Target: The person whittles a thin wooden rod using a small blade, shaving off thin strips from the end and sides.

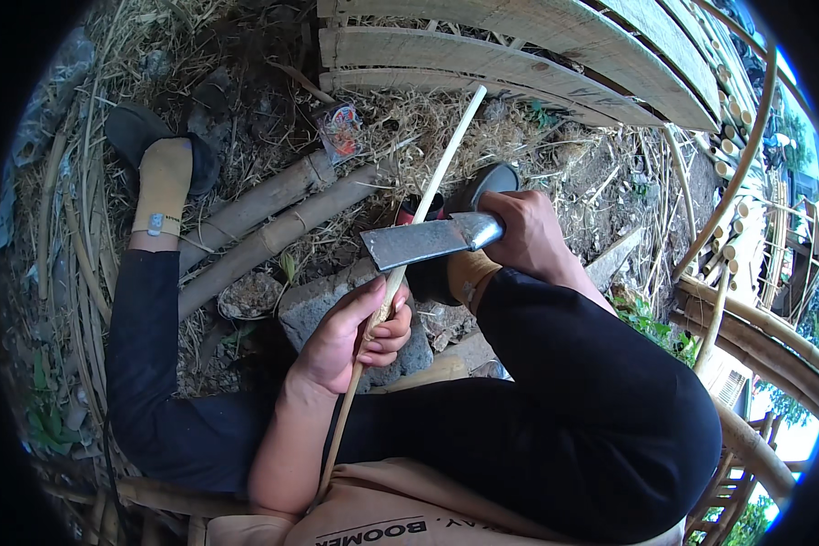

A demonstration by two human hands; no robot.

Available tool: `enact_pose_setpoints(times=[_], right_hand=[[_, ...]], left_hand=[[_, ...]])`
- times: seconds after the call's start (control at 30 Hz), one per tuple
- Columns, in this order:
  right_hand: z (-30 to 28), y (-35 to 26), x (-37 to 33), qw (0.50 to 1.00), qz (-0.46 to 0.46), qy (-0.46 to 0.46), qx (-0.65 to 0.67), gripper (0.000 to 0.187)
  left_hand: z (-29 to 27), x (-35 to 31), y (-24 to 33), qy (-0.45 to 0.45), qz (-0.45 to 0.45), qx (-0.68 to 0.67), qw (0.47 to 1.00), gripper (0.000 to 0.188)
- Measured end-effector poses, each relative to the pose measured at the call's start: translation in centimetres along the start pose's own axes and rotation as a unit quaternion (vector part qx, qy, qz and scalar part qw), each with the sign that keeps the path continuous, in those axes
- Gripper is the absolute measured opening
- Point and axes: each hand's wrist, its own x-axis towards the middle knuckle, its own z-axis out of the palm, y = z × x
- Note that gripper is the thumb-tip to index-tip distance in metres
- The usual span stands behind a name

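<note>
At centre frame, the left hand (pixel 355 332) is clamped on a long pale bamboo strip (pixel 428 196); the right hand (pixel 523 232) grips a broad grey steel cleaver (pixel 419 243) against it, whose slip could cut nearby fingers

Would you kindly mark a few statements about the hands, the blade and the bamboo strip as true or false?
1. The left hand grips a thin bamboo strip. True.
2. The right hand holds a saw. False: it holds a flat, broad blade by the handle.
3. The blade lies across the strip just above the left hand. True.
4. The strip points toward wooden slats ahead. True.
5. Both feet are bare. False: they wear tan socks and dark slippers.
6. The grey block rests on the person's lap. False: it sits on the ground between the legs.
</note>
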Motion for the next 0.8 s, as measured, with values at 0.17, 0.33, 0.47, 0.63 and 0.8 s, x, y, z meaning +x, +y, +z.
enact_pose_setpoints(times=[0.17, 0.33, 0.47, 0.63, 0.8], right_hand=[[0.0, -0.09, 0.02, 1.0, 0.0, 0.005, 0.008, 0.018], [0.28, 0.22, -0.07, 1.0, 0.0, 0.003, 0.008, 0.019], [0.18, 0.22, -0.1, 1.0, 0.003, 0.008, 0.008, 0.02], [-0.08, 0.41, -0.17, 1.0, 0.002, 0.0, -0.01, 0.015], [0.68, 0.29, 0.03, 1.0, -0.005, 0.014, 0.025, 0.019]], left_hand=[[-0.04, -0.05, -0.03, -0.001, 0.004, 0.001, 1.0, 0.031], [-0.02, -0.04, -0.05, 0.01, 0.007, 0.005, 1.0, 0.029], [0.21, -0.03, 0.09, 0.022, 0.021, 0.028, 0.999, 0.026], [0.23, 0.16, 0.01, 0.028, 0.023, 0.023, 0.999, 0.025], [0.22, -0.21, 0.11, 0.039, 0.033, 0.032, 0.998, 0.023]])
